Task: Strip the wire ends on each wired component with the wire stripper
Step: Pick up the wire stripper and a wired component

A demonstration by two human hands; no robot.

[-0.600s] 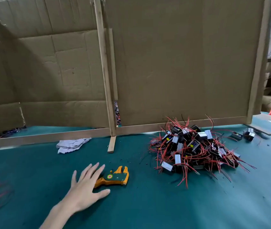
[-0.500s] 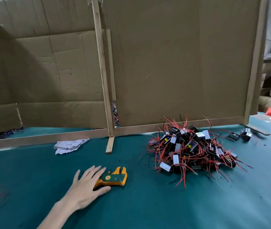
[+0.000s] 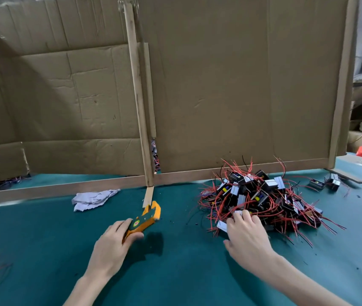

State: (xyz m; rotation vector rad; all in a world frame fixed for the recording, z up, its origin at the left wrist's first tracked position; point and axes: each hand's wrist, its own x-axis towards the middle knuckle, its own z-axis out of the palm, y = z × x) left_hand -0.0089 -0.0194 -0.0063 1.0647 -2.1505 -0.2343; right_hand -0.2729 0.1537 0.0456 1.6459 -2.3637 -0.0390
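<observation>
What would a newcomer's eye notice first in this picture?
Probably the pile of wired components, a tangle of red wires right of centre on the green table, with the right hand touching its near edge. Next, the orange wire stripper gripped by the left hand.

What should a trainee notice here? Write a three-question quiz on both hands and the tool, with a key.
1. True or false: the left hand grips the wire stripper.
2. Which touches the pile of wired components? A) the left hand; B) the right hand; C) neither.
3. Fill in the colour: the wire stripper's casing is green and ___.
Key: 1 true; 2 B; 3 orange.
</observation>
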